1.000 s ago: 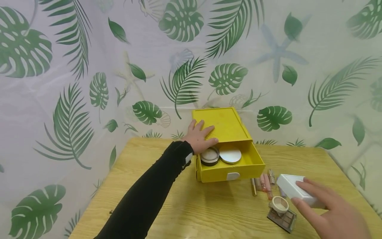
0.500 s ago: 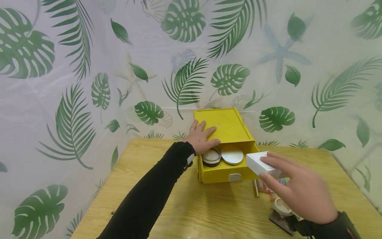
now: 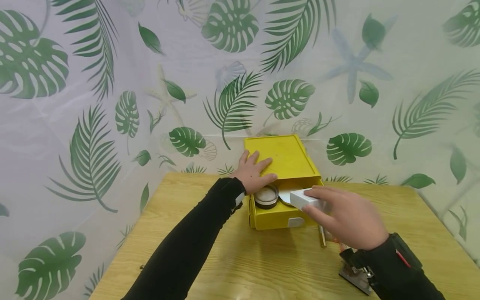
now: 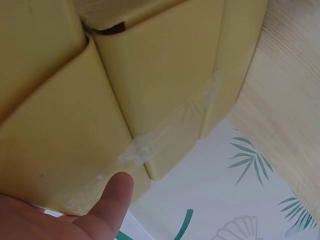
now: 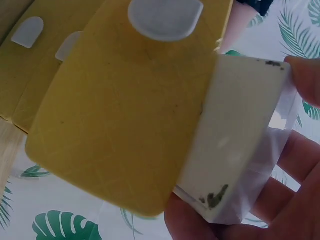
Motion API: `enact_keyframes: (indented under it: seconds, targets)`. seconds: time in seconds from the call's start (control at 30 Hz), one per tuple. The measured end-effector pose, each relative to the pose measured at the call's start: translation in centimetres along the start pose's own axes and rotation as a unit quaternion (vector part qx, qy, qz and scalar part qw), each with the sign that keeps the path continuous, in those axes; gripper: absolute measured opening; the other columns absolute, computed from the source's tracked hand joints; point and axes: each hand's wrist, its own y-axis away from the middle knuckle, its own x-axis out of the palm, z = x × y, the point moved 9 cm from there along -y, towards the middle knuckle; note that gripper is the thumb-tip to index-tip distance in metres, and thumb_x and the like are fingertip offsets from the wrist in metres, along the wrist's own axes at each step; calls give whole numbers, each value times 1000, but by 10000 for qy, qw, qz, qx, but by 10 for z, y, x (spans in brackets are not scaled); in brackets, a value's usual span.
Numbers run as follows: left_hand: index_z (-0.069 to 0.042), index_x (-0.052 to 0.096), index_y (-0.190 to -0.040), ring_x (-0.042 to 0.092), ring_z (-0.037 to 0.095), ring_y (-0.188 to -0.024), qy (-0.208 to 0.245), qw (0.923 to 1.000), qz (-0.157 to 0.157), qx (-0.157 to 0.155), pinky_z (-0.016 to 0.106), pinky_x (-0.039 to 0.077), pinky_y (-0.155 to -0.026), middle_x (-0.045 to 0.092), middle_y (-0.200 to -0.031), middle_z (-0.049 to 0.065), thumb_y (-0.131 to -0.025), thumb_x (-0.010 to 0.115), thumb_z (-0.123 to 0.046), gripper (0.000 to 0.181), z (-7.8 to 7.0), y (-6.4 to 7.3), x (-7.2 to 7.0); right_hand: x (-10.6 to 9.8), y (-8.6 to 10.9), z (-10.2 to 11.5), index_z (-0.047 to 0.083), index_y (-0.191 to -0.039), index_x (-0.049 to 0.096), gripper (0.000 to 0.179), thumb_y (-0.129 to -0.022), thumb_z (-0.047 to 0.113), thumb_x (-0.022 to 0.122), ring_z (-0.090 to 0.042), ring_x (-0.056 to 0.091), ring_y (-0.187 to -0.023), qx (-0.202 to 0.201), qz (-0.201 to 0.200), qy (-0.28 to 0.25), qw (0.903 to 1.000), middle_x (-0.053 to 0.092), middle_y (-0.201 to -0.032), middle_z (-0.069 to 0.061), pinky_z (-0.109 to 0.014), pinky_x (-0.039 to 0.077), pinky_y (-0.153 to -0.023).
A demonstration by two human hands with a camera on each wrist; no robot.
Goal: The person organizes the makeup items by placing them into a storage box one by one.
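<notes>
A passage to the yellow drawer (image 3: 271,223) runs over the tabletop (image 3: 251,264) between the two sleeves (image 3: 195,233). At the drawer's right end, the right hand (image 3: 348,214) and white box (image 3: 301,199) bar entry; at its left, a round jar (image 3: 267,196) and the left hand (image 3: 251,175) obstruct. The cabinet top (image 3: 286,154) roofs the rear; a palette (image 3: 354,278) lies beneath the right sleeve.
</notes>
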Motion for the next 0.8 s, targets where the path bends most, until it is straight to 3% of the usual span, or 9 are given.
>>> enact_keyframes:
  seconds: [0.5, 0.8]
  targets:
    - [-30, 29, -149, -6, 34, -138, -78, 9999, -21, -93, 58, 23, -108, 10, -157, 9, -95, 40, -60, 63, 1, 0, 1, 30, -30, -4, 20, -107, 72, 40, -91, 52, 55, -8, 54, -60, -1, 960, 156, 9953, 68, -80, 7, -32, 45, -49]
    - [-32, 28, -149, -7, 33, -138, -91, 9999, 5, -131, 58, 24, -108, 9, -157, 8, -94, 40, -61, 64, 1, 0, 3, 44, -32, -11, 20, -111, 71, 38, -91, 49, 57, -6, 49, -53, 195, 1139, 110, 9932, 65, -69, 9, -30, 41, -43]
